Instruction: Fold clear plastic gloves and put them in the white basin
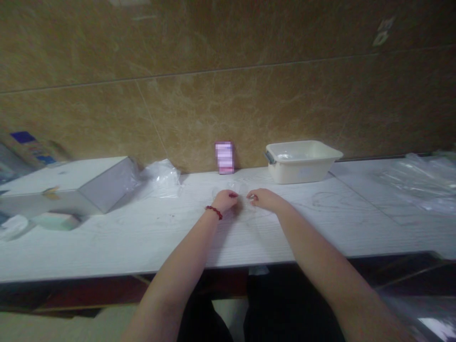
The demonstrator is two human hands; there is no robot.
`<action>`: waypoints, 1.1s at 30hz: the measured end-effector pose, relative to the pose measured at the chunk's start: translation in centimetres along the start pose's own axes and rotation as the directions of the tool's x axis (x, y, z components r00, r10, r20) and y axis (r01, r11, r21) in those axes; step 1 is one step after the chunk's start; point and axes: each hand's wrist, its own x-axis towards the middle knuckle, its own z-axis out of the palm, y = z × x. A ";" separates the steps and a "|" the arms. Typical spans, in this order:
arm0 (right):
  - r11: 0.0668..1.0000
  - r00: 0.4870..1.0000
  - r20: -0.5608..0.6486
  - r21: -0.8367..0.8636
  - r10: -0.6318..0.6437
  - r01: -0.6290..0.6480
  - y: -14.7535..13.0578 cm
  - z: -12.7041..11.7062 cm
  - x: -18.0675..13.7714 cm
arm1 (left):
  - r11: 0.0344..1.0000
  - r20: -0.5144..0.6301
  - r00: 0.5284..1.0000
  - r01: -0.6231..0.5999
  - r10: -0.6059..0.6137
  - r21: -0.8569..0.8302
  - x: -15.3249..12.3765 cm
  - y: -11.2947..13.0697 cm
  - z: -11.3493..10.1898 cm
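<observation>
My left hand (225,201), with a red bead bracelet (214,212) at its wrist, is low over the white tabletop (142,247). Its fingers are curled together, and whatever is between them is too small to make out. Close by on the right, my right hand (265,198) is closed with thumb and forefinger pinched around a small item that I cannot identify. A narrow gap separates the two hands. Just beyond them lie some faint, clear rounded pieces (242,188), partly covered by my left hand.
Against the wall stands a phone-like rectangle (224,157) with a blurred screen. A cream plastic tub (302,172) with a grey handle sits to its right. Clear plastic bags (162,178) lie left and far right. A white box (71,183) and a pale green block (57,221) occupy the left.
</observation>
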 end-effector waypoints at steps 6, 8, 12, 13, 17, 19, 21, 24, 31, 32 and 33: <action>1.000 1.000 0.006 0.015 0.007 -0.007 0.2 0.2 0.1 | 1.000 0.003 1.000 -0.001 0.001 0.031 -0.2 0.1 -0.2; 1.000 1.000 0.007 0.020 0.007 -0.007 0.3 0.4 0.2 | 0.999 0.001 1.000 -0.001 0.001 0.039 -0.3 0.2 -0.3; 0.999 0.999 0.008 0.019 -0.040 0.040 0.7 0.8 0.3 | 0.999 -0.001 1.000 -0.004 0.004 0.052 -0.4 0.4 -0.4; 0.999 0.999 0.013 0.019 -0.050 0.049 0.8 0.8 0.3 | 0.999 -0.002 1.000 -0.005 0.005 0.054 -0.4 0.4 -0.5; 0.997 0.997 0.039 0.044 -0.069 0.067 1.1 0.9 0.4 | 0.998 0.001 1.000 -0.002 0.001 0.066 -0.2 0.1 -0.6; 0.995 0.995 0.053 0.060 -0.081 0.078 1.2 0.9 0.5 | 0.997 0.007 1.000 0.000 -0.001 0.079 -0.1 -0.1 -0.5; 0.994 0.994 0.063 0.065 -0.091 0.087 1.2 0.9 0.4 | 0.995 0.013 1.000 0.002 -0.003 0.098 -0.1 -0.2 -0.4; 0.994 0.993 0.069 0.055 -0.093 0.089 1.1 0.6 0.3 | 0.991 0.018 1.000 0.001 -0.004 0.134 -0.1 -0.2 -0.5; 0.990 0.985 0.116 0.081 -0.128 0.119 1.2 0.2 0.1 | 0.959 -0.054 0.998 -0.026 0.043 0.282 -0.8 0.1 -1.8; 0.988 0.983 0.123 0.083 -0.139 0.129 1.3 0.2 0.1 | 0.939 -0.053 0.992 -0.088 0.112 0.333 -1.0 0.3 -1.8; 0.988 0.982 0.127 0.080 -0.142 0.133 1.4 0.2 0.2 | 0.906 -0.023 0.979 -0.176 0.200 0.385 -1.2 0.6 -1.8</action>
